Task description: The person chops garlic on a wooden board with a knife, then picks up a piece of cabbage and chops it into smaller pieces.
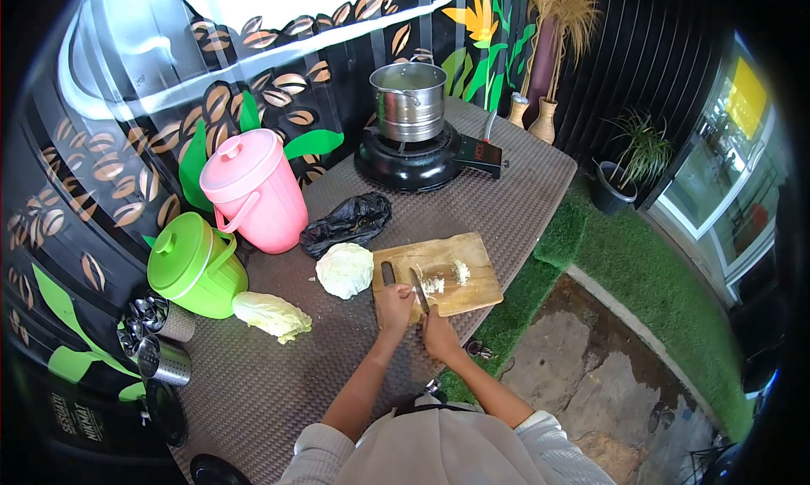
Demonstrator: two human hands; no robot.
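A wooden cutting board (483,293) lies near the table's right edge, with a dark slot at its left end. My right hand (440,333) is wrapped round the handle of a kitchen knife (419,284), whose blade points away from me over the board. Just left of the blade, my left hand (394,306) has its fingers bent together on the board; what they press on is too small to tell. Finely chopped white bits (434,285) lie right of the blade, and another small white pile (461,272) sits farther right. A round cabbage (344,271) rests left of the board.
A napa cabbage (272,315), a black plastic bag (348,223), a pink lidded pitcher (268,194) and a green one (202,270) stand to the left. A metal pot (410,105) sits on a black portable stove (409,166) at the back. Cutlery holders (164,360) occupy the left edge.
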